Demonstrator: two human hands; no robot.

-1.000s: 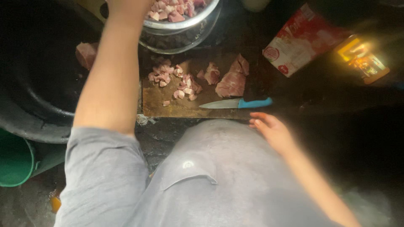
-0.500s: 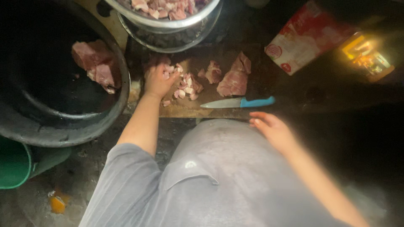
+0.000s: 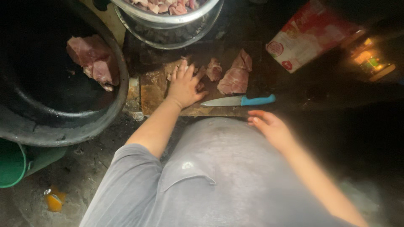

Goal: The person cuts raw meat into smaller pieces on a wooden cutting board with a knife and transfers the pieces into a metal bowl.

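My left hand (image 3: 184,86) lies palm down over small cut pieces of raw meat on a wooden cutting board (image 3: 152,89), its fingers curled around them. Two larger meat chunks (image 3: 235,75) rest on the board just to its right. A knife with a blue handle (image 3: 240,101) lies along the board's near edge. My right hand (image 3: 271,127) rests on my grey-clad knee, fingers loose and apart, holding nothing, just below the knife handle.
A metal bowl (image 3: 168,25) with cut meat pieces stands behind the board. A big dark basin (image 3: 63,105) at the left holds large meat chunks (image 3: 92,59). A red and white packet (image 3: 307,35) lies at the right. A green container (image 3: 10,164) sits at the lower left.
My left arm came back from the metal bowl to the board and now covers the small meat pieces. The right hand stayed on the knee.
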